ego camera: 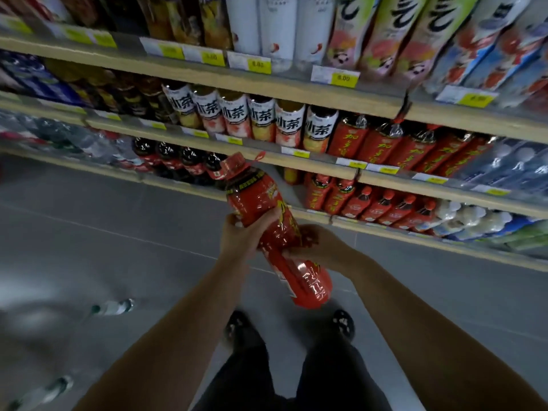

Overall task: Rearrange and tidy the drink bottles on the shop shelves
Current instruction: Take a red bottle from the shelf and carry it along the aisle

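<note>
Forearms [184, 336] and dark trouser legs [255, 378] fill the bottom of the frame, shoes [237, 324] on grey floor [89, 232]. Both hands are clamped on one big red bottle [255, 203], held in the air in front of the shelves [267, 84]. It touches no shelf. The left hand [241, 237] wraps the upper body from the left. The right hand [320, 247] wraps the waist from the right, just below it. The bottle is tilted, with the cap up and away toward the bottom shelf and the base down toward the person.

Behind it on the bottom shelf, cola bottles [178, 161] stand left of the cap and a red row [385, 209] stands to the right. One shelf up are white-label tea bottles [261, 120], then more red ones [415, 146]. Yellow price tags [344, 78] line the shelf edges. Two clear bottles [112, 307] lie on the floor at left, blurred.
</note>
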Demonstrator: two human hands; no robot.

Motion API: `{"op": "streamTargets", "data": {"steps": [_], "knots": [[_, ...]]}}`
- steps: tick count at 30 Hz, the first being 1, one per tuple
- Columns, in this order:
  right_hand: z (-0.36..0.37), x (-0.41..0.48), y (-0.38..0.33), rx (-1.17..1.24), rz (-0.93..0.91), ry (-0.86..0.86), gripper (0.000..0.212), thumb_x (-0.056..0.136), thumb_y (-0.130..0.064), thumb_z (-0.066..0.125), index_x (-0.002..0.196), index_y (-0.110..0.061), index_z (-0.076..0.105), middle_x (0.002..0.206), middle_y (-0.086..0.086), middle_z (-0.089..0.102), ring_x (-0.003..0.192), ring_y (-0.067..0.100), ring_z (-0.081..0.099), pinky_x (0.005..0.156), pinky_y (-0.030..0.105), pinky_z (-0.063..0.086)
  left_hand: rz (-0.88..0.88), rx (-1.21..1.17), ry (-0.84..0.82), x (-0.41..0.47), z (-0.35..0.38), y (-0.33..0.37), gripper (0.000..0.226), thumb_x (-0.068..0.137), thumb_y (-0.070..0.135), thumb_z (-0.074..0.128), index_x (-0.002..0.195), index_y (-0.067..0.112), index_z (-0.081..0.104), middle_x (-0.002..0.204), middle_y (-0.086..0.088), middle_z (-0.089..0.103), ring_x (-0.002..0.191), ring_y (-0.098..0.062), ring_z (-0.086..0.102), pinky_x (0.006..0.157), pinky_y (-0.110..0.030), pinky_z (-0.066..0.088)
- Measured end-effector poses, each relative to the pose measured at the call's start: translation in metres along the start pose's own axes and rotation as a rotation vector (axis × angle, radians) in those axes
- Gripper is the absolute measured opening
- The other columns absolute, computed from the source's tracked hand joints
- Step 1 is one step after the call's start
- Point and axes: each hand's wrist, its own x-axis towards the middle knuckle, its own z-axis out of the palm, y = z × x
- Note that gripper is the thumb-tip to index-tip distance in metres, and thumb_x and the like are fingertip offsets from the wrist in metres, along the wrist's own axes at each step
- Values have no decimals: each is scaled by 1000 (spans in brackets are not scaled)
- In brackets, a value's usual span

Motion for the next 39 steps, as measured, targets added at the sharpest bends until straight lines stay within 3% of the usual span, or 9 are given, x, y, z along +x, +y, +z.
{"op": "streamTargets", "data": {"steps": [3,7,9,12,15,20,25,30,39], "knots": [[8,27,1,60,47,77,69,56,-55,82,117,-29,62,107,-7,70,93,13,67,88,36,52,-58,54,-52,32,-6,5,64,40,48,87,92,35,51,101,5,65,89,-20,68,69,-35,57],[5,65,10,50,96,99,72,58,-57,81,121,-28,60,111,-3,69,97,18,66,92,42,52,-152,33,-118,75,0,0,72,49,39,87,108,27,49,115,-6,62,96,-24,65,68,-33,54],[2,89,15,41,110,106,72,59,-58,80,122,-28,59,112,-2,68,98,19,65,92,41,51,-181,6,-110,101,3,-8,64,57,34,84,110,26,48,117,-8,61,97,-24,65,69,-34,54],[-1,126,24,30,118,132,69,55,-67,76,113,-33,63,103,-7,69,92,16,65,84,34,52,-253,-32,-117,142,9,-22,87,48,41,83,123,23,43,118,-9,62,99,-26,65,71,-36,55],[0,165,35,19,125,144,70,42,-80,65,100,-42,59,91,-16,64,85,10,62,74,27,48,-313,-49,-77,185,11,-42,82,41,47,83,112,28,47,111,-5,64,95,-21,66,60,-29,54],[4,244,87,-2,210,133,79,51,-72,72,119,-36,58,106,-7,62,95,18,59,82,34,47,-363,-10,-47,263,18,-98,70,53,46,85,111,28,49,108,-3,64,96,-22,67,63,-30,55],[11,313,154,103,253,192,77,47,-67,77,115,-36,59,106,-9,63,95,16,61,82,34,49,-290,81,-71,332,38,-156,75,34,60,83,100,37,57,102,5,68,95,-18,68,77,-36,57],[16,373,209,245,206,337,56,53,-55,84,100,-40,57,90,-24,59,81,-2,57,63,17,43,-207,155,-95,401,66,-203,95,24,69,81,108,27,62,100,6,71,90,-15,69,85,-42,55],[1,437,235,225,-10,604,50,46,-67,79,80,-30,70,76,-13,73,73,1,68,65,23,52,19,156,-234,472,105,-211,59,36,59,84,79,24,64,72,9,74,67,-10,71,56,-26,56]]}}
